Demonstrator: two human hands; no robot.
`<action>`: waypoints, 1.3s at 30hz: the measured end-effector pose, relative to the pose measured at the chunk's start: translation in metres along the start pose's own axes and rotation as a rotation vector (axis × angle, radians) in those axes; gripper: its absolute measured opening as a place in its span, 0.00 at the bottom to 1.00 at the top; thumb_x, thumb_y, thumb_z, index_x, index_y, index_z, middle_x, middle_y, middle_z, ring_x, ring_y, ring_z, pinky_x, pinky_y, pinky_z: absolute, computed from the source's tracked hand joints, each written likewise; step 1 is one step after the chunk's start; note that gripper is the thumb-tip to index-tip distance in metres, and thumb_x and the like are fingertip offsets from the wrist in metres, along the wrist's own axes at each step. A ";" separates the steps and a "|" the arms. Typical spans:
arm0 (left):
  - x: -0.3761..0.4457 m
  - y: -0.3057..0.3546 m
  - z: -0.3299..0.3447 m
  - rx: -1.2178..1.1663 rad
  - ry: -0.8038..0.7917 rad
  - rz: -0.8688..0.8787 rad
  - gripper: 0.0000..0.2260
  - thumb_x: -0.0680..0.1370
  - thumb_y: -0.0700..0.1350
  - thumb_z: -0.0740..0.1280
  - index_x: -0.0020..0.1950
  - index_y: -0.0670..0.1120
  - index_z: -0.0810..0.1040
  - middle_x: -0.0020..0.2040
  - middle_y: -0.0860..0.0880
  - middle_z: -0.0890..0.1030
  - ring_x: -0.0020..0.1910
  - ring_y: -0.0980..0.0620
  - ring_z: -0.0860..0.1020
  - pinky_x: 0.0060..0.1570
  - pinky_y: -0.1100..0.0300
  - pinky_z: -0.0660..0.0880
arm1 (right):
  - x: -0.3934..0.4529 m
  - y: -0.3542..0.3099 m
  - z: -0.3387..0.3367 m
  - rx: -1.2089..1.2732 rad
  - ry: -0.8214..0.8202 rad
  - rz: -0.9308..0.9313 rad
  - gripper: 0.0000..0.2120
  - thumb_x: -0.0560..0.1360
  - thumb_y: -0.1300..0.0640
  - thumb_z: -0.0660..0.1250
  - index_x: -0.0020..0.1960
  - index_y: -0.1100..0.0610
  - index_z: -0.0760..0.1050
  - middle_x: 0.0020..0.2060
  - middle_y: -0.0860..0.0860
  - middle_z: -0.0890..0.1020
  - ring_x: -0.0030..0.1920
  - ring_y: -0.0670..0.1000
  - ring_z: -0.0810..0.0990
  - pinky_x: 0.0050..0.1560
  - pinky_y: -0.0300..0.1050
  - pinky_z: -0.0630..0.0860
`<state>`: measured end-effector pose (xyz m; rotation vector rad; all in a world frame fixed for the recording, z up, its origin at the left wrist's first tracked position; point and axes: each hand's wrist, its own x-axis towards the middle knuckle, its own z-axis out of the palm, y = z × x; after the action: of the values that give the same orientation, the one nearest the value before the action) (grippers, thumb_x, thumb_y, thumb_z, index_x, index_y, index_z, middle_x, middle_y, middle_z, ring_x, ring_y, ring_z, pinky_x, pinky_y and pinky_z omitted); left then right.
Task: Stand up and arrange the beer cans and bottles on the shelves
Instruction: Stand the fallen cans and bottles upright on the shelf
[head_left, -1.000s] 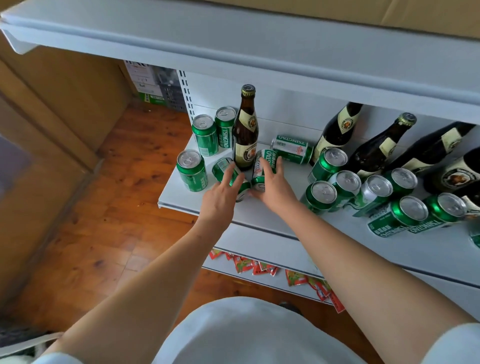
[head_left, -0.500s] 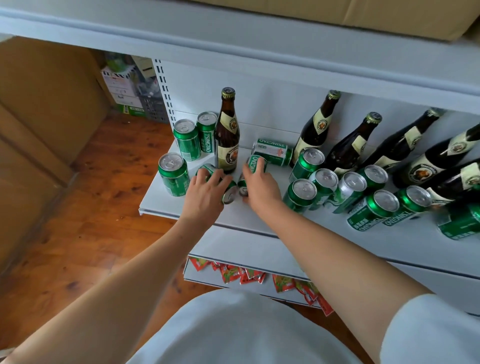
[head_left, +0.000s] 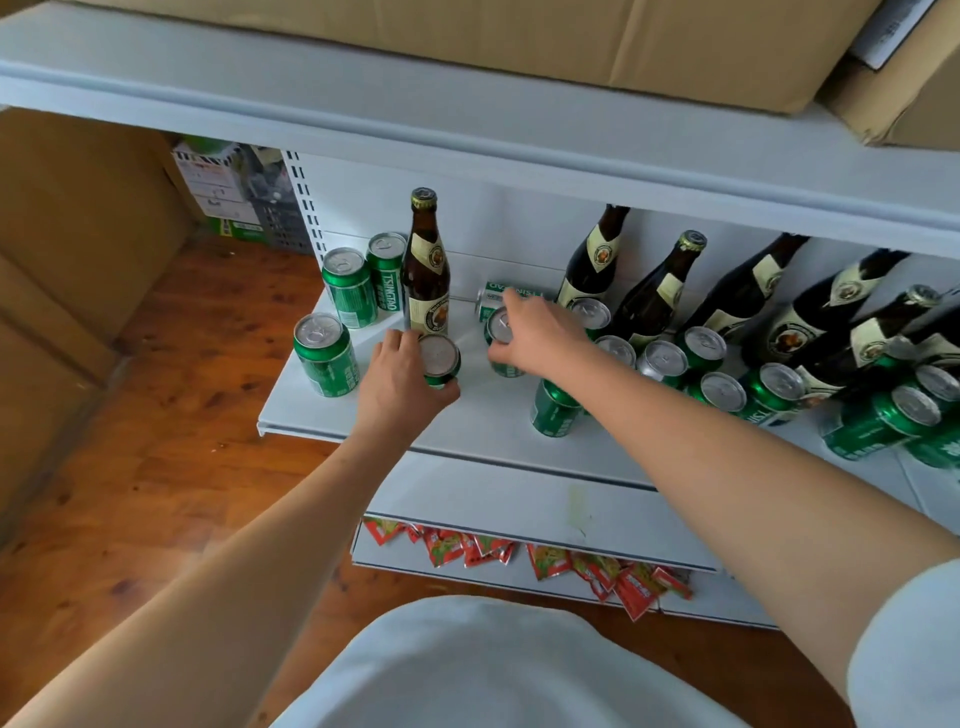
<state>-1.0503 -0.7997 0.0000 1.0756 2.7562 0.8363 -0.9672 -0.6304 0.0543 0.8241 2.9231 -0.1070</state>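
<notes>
an upright green can (head_left: 439, 359) is gripped by the left hand (head_left: 397, 384), while another can (head_left: 501, 338) is clasped by the right hand (head_left: 540, 335).

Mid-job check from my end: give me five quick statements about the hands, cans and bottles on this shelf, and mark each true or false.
1. The left hand is wrapped around a green can. True.
2. The right hand is gripping the upright bottle. False: it is on a second green can, to the right of that bottle.
3. Three green cans stand upright at the left end of the shelf. True.
4. Every brown bottle stands upright. False: only one does; the bottles further right, such as this leaning bottle, tilt against the back panel.
5. A can lying on its side sits behind the right hand. True.
</notes>
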 end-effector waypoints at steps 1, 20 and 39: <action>-0.001 0.003 0.002 -0.022 -0.007 -0.008 0.29 0.68 0.53 0.75 0.63 0.42 0.70 0.55 0.44 0.74 0.55 0.43 0.73 0.47 0.50 0.74 | 0.000 0.007 -0.002 -0.005 -0.008 0.007 0.27 0.73 0.42 0.66 0.64 0.56 0.65 0.45 0.52 0.76 0.42 0.55 0.75 0.36 0.45 0.68; 0.037 0.014 0.013 -0.489 -0.308 -0.048 0.33 0.70 0.44 0.72 0.73 0.49 0.66 0.65 0.47 0.71 0.64 0.48 0.72 0.66 0.48 0.71 | 0.075 0.033 -0.026 0.008 -0.026 -0.043 0.21 0.76 0.49 0.67 0.65 0.59 0.73 0.58 0.57 0.78 0.57 0.59 0.77 0.54 0.50 0.77; 0.045 0.027 0.011 -0.550 -0.015 0.044 0.14 0.77 0.37 0.61 0.59 0.48 0.79 0.55 0.53 0.76 0.52 0.59 0.76 0.55 0.60 0.76 | 0.119 0.033 0.011 -0.064 -0.252 -0.040 0.36 0.65 0.41 0.75 0.63 0.61 0.69 0.57 0.58 0.78 0.52 0.59 0.78 0.47 0.47 0.75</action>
<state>-1.0652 -0.7495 0.0107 1.0152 2.2695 1.4632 -1.0502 -0.5418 0.0284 0.6875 2.6918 -0.1118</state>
